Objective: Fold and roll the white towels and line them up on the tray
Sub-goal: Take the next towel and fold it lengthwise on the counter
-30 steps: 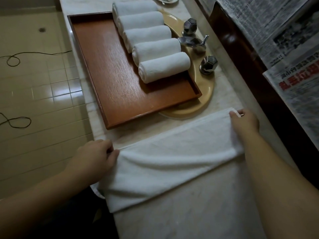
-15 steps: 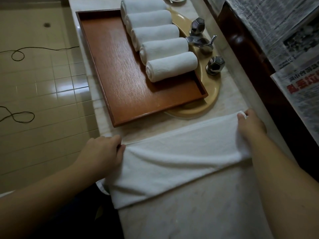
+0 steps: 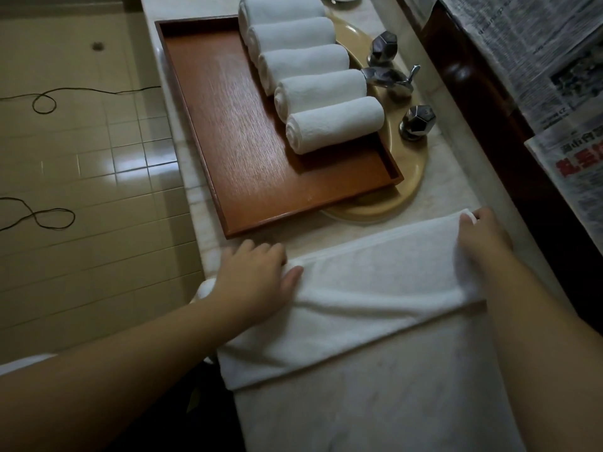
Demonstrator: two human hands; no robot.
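Done: five rolled towels (image 3: 336, 123) lined on tray (image 3: 235, 125) | Now: our left hand (image 3: 254, 275) and right hand (image 3: 483, 238) rest flat, fingers relaxed, on folded towel (image 3: 375, 288) on surface (image 3: 359, 419) | Left: rolling, placing.

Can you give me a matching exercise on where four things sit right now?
Things:
1. rolled towels
2. flat towel
3. tray
4. cables

Places:
A. on the tiled floor
B. over the basin, on the counter
C. lined along the tray's right side
D. on the counter under both hands

Pairs: 1-C, 2-D, 3-B, 4-A
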